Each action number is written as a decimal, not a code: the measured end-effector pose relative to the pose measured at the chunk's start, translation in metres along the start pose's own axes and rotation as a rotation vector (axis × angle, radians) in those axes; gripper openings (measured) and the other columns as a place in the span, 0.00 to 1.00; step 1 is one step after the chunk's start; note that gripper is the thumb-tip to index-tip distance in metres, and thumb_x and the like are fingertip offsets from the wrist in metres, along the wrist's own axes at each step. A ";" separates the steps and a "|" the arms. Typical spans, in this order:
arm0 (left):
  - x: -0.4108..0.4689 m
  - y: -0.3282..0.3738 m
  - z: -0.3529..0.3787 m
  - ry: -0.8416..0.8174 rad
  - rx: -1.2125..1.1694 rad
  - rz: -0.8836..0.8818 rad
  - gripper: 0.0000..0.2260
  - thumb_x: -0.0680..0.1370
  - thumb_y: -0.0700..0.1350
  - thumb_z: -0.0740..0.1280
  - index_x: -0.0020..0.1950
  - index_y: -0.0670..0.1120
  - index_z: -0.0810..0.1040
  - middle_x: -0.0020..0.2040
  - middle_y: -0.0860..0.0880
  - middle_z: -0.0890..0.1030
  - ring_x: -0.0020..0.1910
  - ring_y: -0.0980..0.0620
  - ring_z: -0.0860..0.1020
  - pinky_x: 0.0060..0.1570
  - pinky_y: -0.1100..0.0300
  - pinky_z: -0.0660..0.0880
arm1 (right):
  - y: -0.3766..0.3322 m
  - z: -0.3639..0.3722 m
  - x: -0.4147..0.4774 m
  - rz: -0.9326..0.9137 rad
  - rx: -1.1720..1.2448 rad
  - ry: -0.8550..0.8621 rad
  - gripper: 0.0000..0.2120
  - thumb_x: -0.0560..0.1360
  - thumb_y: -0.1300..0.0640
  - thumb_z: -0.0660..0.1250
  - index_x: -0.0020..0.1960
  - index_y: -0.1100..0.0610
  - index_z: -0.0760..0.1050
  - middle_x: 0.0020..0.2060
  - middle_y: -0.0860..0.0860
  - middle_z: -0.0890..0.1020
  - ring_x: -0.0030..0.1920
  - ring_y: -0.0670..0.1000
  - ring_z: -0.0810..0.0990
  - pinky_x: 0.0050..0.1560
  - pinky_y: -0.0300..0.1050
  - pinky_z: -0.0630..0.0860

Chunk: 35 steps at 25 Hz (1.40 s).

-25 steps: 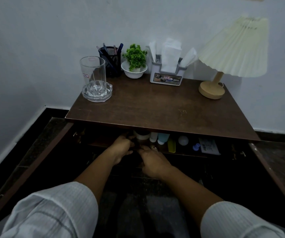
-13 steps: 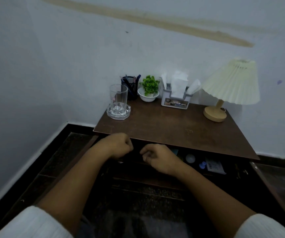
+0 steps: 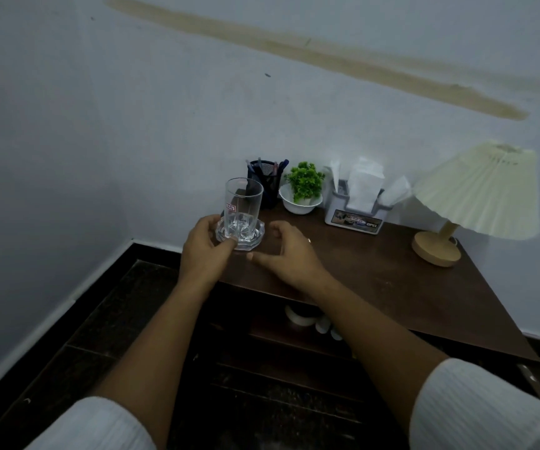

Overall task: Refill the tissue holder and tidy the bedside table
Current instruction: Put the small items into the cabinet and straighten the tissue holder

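The left hand (image 3: 206, 251) is curled round the left and near rim of a clear, faceted glass dish (image 3: 255, 237); the thumb is laid on the near edge. A tall clear drinking glass (image 3: 243, 203) bearing a small red-and-white sticker is stood upright in that dish. The right hand (image 3: 291, 251) is held just to the right of the dish, fingers loosely curved and thumb stretched toward the left hand. Whether the dish is touched by the right hand cannot be told.

Both hands are positioned over the near left corner of a dark brown wooden bedside table (image 3: 375, 280). Directly beyond the left hand, behind the glass, a dark mesh pen holder (image 3: 270, 185) filled with pens is placed. Beyond the right hand, a white bowl holding a small green plant (image 3: 304, 186) is seen. Further right of that hand, against the wall, the white box-shaped tissue holder (image 3: 354, 219) is located, with white tissues (image 3: 364, 183) projecting from its top. Far right of the hands, a cream pleated-shade lamp on a round wooden base (image 3: 476, 193) is set. Under the right forearm, an open drawer (image 3: 281, 339) containing pale items is visible.
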State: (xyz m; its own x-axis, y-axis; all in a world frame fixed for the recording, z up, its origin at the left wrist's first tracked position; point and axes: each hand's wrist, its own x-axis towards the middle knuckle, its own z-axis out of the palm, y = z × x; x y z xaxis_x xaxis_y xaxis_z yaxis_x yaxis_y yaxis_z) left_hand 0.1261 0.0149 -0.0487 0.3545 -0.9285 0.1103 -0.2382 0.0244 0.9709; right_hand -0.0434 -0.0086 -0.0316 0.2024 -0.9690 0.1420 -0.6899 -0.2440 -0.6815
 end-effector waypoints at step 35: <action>-0.060 0.023 0.021 -0.282 0.169 0.284 0.54 0.60 0.58 0.81 0.79 0.61 0.54 0.67 0.59 0.78 0.63 0.58 0.79 0.63 0.49 0.77 | -0.012 -0.069 -0.044 -0.168 0.360 0.114 0.30 0.64 0.52 0.83 0.61 0.50 0.72 0.55 0.47 0.84 0.55 0.47 0.84 0.58 0.50 0.81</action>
State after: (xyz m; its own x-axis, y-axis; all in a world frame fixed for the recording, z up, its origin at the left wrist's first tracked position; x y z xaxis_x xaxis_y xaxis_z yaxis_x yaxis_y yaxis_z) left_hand 0.0802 0.0632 -0.0379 -0.0018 -0.9592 0.2829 -0.4441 0.2542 0.8592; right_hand -0.0919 0.0347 0.0199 0.1992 -0.9200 0.3375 -0.3630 -0.3892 -0.8466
